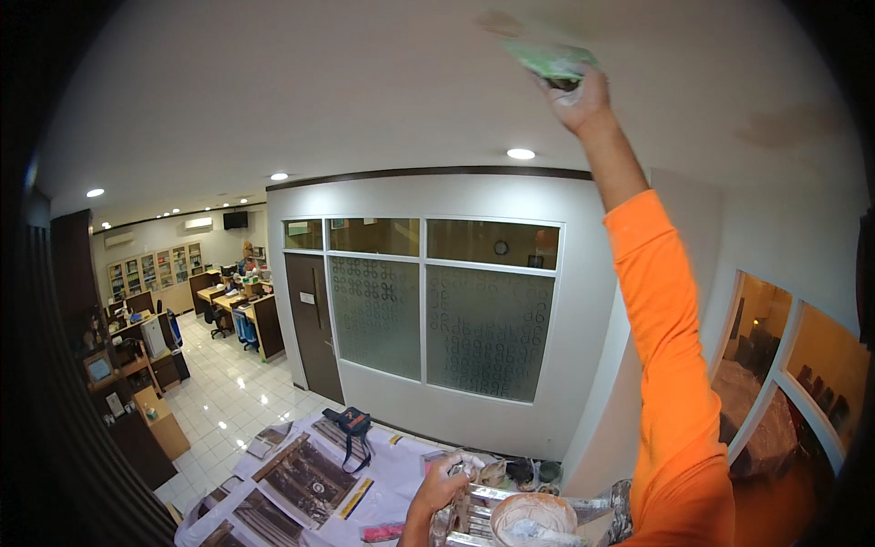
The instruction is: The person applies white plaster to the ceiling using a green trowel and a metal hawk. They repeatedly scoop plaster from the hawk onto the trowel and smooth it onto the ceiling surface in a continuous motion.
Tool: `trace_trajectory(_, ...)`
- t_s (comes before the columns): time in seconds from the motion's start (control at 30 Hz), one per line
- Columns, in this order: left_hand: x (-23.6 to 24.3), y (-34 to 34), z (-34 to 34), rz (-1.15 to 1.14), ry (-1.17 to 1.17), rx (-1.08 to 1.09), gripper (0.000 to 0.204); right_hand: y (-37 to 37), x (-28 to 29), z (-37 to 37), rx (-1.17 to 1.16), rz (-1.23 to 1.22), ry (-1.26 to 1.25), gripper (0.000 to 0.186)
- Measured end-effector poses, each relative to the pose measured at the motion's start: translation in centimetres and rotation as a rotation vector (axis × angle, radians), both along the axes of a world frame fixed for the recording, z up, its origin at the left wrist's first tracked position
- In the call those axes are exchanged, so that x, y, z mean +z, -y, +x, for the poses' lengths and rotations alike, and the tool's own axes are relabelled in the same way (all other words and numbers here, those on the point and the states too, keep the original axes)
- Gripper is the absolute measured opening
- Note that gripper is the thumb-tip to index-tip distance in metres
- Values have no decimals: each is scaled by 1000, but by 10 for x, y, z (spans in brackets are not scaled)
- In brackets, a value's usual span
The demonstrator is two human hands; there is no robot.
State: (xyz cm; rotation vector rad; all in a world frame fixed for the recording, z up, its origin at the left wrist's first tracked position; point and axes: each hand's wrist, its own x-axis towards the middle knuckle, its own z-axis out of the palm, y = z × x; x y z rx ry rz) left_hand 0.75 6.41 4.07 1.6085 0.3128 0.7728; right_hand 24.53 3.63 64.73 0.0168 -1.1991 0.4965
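The right hand (581,105) is raised at one o'clock, its arm in an orange sleeve (665,319). Its fingers (597,84) are closed on a green spreader (553,58) smeared with white. The spreader lies at eleven o'clock from the fingers, its near edge in their grip and the rest reaching out beyond them, up at the ceiling (365,100). Blur hides whether its whole face lies flat there. A brownish patch (498,22) shows on the ceiling at ten o'clock from the spreader, and a round light (520,154) glows between seven and eight o'clock from the right hand.

The left hand (442,485) is low at six o'clock, its fingers bent beside the top of a metal ladder (483,512); I cannot tell how far they close or on what. At four o'clock from it sits a white-smeared tub (538,520). A bag (350,421) lies at seven o'clock in the view, on a printed sheet (394,472).
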Motion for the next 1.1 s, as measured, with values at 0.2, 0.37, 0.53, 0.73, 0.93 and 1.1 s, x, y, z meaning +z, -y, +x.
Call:
trace_trajectory(0.2, -1, 0, 7, 30, 96, -33, 27, -65, 6, 0, 144, -24, -105, 50)
trace_trajectory(0.37, 0, 2, 3, 58, 50, 8, 31, -82, 13, -42, 223, 64, -101, 50)
trace_trajectory(0.53, -1, 2, 5, 123, 94, 22, 30, -73, 20, -59, 223, 93, -116, 49)
trace_trajectory(0.73, -1, 3, 11, 73, 34, -5, 27, -48, 42, -101, 132, 195, -141, 45)
trace_trajectory(0.93, -1, 7, 10, 121, 109, 10, 26, -5, 57, -201, -91, 216, -154, 49)
trace_trajectory(1.1, -9, 1, 22, 7, 18, -64, 24, -7, 64, -241, -552, 505, -197, 61)
